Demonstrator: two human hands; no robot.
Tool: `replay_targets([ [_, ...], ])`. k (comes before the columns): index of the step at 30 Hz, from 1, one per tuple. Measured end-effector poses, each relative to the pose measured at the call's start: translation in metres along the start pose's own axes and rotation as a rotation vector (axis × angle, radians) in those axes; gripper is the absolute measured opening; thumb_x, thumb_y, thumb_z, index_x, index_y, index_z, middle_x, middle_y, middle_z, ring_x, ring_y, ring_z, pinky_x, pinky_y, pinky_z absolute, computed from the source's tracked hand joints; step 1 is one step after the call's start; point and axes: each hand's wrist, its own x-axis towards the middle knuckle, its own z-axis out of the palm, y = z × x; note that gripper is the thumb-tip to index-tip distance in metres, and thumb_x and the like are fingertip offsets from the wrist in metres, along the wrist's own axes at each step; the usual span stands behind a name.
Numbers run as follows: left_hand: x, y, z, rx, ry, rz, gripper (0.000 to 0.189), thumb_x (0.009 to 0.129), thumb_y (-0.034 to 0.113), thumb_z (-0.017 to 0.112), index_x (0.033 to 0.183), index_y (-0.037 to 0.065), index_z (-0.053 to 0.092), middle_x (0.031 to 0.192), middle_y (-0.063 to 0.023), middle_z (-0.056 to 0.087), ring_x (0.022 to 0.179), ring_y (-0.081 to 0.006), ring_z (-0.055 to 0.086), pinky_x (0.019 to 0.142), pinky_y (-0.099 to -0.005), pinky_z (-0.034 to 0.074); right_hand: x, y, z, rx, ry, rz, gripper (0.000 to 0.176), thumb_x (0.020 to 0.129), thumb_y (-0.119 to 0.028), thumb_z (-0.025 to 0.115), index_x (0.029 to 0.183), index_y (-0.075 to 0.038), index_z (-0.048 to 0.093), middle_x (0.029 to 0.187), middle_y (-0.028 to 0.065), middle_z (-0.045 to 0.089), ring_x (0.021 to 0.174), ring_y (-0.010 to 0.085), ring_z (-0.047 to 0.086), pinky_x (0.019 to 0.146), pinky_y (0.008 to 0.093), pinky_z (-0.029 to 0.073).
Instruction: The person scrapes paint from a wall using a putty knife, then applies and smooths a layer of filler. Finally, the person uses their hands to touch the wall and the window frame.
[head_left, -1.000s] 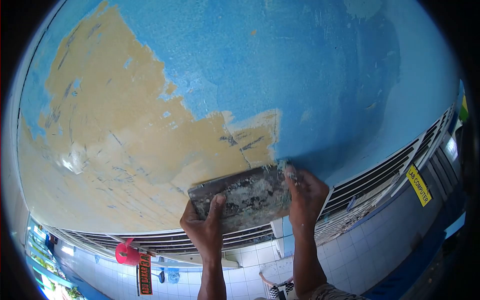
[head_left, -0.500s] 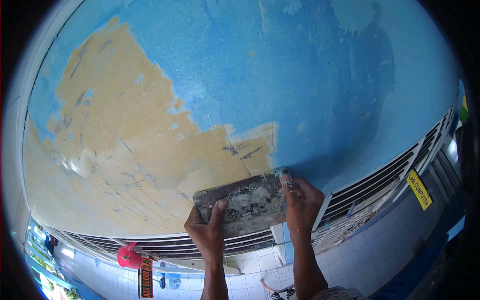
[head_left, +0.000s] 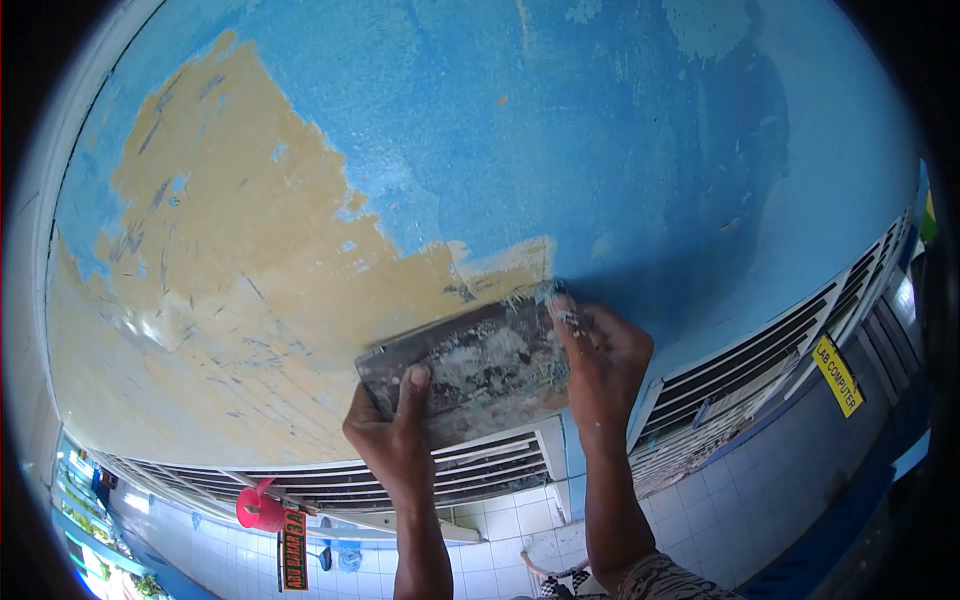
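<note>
Both my hands grip a wide, flat scraper blade [head_left: 485, 375], dark and smeared with pale residue. My left hand [head_left: 392, 428] is closed on its left end, thumb on the near face. At the right end, my right hand [head_left: 605, 370] is closed round the edge, with flakes stuck on the thumb. The blade's upper edge lies against the wall, tilted up to the right. Above it the blue paint [head_left: 480, 130] meets a large bare tan patch [head_left: 250, 270]. Paint shavings cling along the blade's upper right corner. My fingers behind the blade are hidden.
Louvred vents [head_left: 490, 465] run below the wall, with more slats [head_left: 740, 385] at right. A yellow "LAB COMPUTER" sign [head_left: 838, 376] hangs at right. A pink dipper [head_left: 262, 510] and a dark sign with orange lettering [head_left: 293, 552] are low left. White floor tiles [head_left: 505, 515] lie far below.
Both hands have moved the blade up the wall and slightly left. It now covers more of the tan area below the blue edge, and more shavings show at its upper right corner.
</note>
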Motion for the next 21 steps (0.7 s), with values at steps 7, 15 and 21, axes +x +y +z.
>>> replay_targets([
  [7,-0.019,-0.024,-0.013,0.119,-0.029,-0.032,0.03,0.089,0.019,0.079,0.099,-0.007,0.07,0.089,-0.0083,0.071,0.082,-0.0127,0.061,0.076,-0.0269,0.049,-0.019,0.021,0.001,0.001,0.069,-0.002,0.034,0.094,-0.016,0.071,0.069,0.004,0.058,0.056,-0.0049,0.034,0.058,0.0035,0.027,0.049,0.0278,0.022],
  [15,-0.014,-0.01,-0.011,0.185,-0.057,0.015,0.029,0.089,0.016,0.079,0.102,-0.008,0.07,0.09,-0.0101,0.072,0.084,-0.0129,0.062,0.081,-0.0303,0.05,-0.018,0.014,0.0,0.024,0.064,0.03,0.036,0.095,-0.017,0.071,0.069,0.004,0.058,0.057,-0.0071,0.037,0.058,0.0028,0.028,0.05,0.0274,0.021],
  [21,-0.006,0.0,-0.001,0.076,-0.031,0.0,0.03,0.089,0.018,0.079,0.1,-0.008,0.069,0.089,-0.0089,0.072,0.083,-0.0119,0.061,0.079,-0.0278,0.05,0.0,0.008,0.0,-0.022,0.04,-0.074,0.032,0.094,-0.017,0.071,0.072,0.005,0.062,0.057,-0.0066,0.038,0.057,0.003,0.029,0.049,0.0274,0.022],
])
